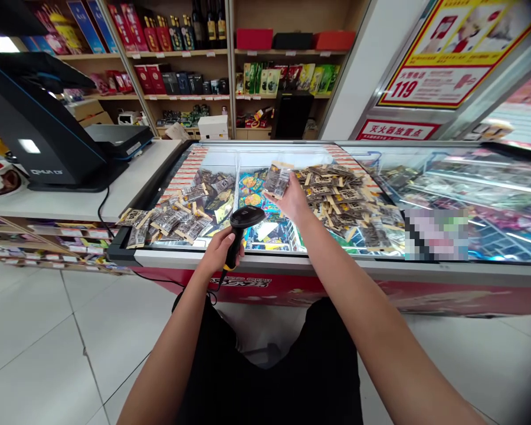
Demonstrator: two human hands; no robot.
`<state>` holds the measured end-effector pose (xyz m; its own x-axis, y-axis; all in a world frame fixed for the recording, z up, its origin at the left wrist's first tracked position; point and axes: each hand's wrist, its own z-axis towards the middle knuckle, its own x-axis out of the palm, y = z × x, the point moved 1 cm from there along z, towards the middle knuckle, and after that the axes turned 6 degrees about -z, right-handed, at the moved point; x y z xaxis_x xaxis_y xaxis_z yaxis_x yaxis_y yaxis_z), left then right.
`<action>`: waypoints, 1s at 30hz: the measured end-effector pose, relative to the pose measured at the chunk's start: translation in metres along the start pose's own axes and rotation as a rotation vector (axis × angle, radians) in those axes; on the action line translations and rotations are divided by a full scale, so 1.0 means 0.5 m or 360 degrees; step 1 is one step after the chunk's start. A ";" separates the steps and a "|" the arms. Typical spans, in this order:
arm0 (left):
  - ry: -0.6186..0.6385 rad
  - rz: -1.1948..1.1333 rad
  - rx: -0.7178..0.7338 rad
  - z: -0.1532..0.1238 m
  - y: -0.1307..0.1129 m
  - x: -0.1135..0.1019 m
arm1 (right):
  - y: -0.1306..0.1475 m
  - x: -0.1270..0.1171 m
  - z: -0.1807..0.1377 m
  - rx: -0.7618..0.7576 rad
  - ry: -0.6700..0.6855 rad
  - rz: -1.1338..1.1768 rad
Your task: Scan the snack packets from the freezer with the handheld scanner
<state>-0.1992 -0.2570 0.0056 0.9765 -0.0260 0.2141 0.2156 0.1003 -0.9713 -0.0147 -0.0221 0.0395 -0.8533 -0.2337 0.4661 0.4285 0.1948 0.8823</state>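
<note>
My left hand [219,252] is wrapped round the handle of a black barcode scanner [246,217], whose head points to the right above the front edge of a glass-topped chest freezer [380,264]. In my right hand [294,200] is a snack packet [277,180] with a clear front, dark contents and tan ends, raised over the glass. A large pile of similar packets [336,192] lies on the glass to the right of it. To the left, a smaller pile [181,221] of the same kind spreads toward the freezer's left corner.
A black checkout terminal [48,130] stands on the white counter [48,203] at the left. The scanner's cable [159,280] hangs along the freezer front. Shelves [181,54] with boxes and bottles rise behind. A pixelated patch covers something on the glass at the right.
</note>
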 end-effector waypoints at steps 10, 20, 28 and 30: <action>-0.0121 -0.0058 0.0021 -0.005 -0.012 -0.019 | 0.275 -0.195 -0.075 -0.1188 -0.0113 -0.2425; -0.0093 -0.0034 0.0009 -0.005 -0.008 -0.020 | 0.238 -0.395 -0.098 -0.1010 -0.0204 -0.2960; -0.0131 -0.0022 0.0002 -0.007 -0.012 -0.017 | 0.222 -0.400 -0.111 -0.1089 -0.0425 -0.2990; -0.0128 -0.0023 0.0000 -0.007 -0.011 -0.018 | 0.212 -0.389 -0.129 -0.1147 -0.0520 -0.2959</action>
<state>-0.2091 -0.2610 0.0089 0.9704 0.0526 0.2356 0.2296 0.1007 -0.9681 0.2161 -0.0175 0.0468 -0.2873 0.5008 -0.8165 -0.9159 -0.3930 0.0812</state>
